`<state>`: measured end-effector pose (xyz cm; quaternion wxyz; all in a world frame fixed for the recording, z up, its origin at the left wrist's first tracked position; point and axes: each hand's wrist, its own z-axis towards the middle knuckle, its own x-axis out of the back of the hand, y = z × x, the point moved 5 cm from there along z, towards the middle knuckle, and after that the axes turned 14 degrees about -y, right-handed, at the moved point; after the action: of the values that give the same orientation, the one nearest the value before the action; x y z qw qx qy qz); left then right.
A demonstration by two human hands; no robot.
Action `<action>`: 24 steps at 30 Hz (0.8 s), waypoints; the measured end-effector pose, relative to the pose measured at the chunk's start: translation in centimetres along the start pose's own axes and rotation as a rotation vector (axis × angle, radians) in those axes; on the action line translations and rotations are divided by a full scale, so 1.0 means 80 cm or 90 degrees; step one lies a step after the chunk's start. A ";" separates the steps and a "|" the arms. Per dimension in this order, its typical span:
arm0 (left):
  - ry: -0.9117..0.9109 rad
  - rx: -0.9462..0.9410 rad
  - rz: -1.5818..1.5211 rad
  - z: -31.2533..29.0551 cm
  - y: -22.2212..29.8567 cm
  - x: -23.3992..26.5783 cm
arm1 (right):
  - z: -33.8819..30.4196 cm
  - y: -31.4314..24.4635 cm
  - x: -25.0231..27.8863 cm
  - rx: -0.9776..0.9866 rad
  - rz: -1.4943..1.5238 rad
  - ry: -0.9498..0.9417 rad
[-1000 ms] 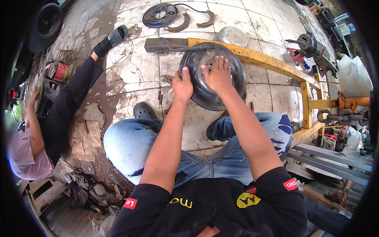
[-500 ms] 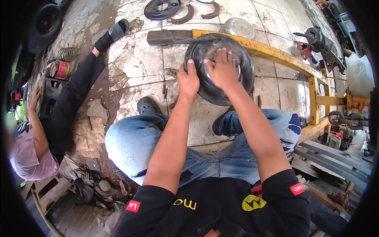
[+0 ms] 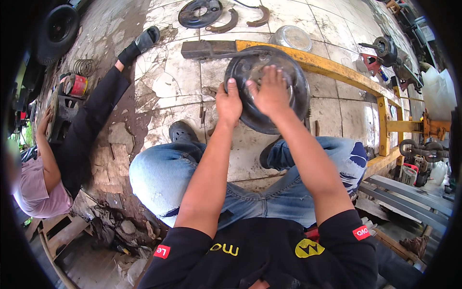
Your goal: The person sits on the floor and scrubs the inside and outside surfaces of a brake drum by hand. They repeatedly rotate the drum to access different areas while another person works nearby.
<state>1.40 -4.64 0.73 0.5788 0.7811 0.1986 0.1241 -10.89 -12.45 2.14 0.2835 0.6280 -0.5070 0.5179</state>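
A round black brake backing plate point(image 3: 299, 103) is held tilted in front of me, against the yellow metal frame point(image 3: 332, 72). My left hand point(image 3: 229, 103) grips its left rim, thumb on the face and the other fingers mostly hidden behind. Flat on the dished middle of the plate lies my right hand point(image 3: 271, 94), fingers stretched out; anything under the palm is hidden. Beyond the frame, a second black backing plate point(image 3: 188, 18) rests on the tiles, with two curved brake shoes point(image 3: 225, 23) to its right.
Just past the frame stands a round clear container point(image 3: 291, 37). At the left, another person point(image 3: 43, 178) sits with a leg stretched out, near a coil spring point(image 3: 84, 67), a red can point(image 3: 76, 85) and a tyre point(image 3: 57, 31). Grey metal bars point(image 3: 409, 195) lie at right.
My right hand has shifted very slightly on the plate's face. The left keeps its grip on the rim. The whole view has dropped a little.
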 end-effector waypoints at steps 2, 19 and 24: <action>-0.002 0.004 -0.064 0.001 0.000 0.004 | -0.010 -0.008 -0.012 0.064 0.010 0.003; -0.005 0.002 -0.003 0.002 -0.006 0.004 | -0.006 0.009 -0.007 0.100 -0.001 0.056; 0.033 0.000 0.033 0.011 -0.019 0.007 | -0.014 -0.005 -0.011 0.115 0.006 0.026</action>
<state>2.00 -4.79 -0.97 0.5698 0.7827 0.1935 0.1591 -10.85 -11.05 1.75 0.2336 0.6380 -0.4551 0.5755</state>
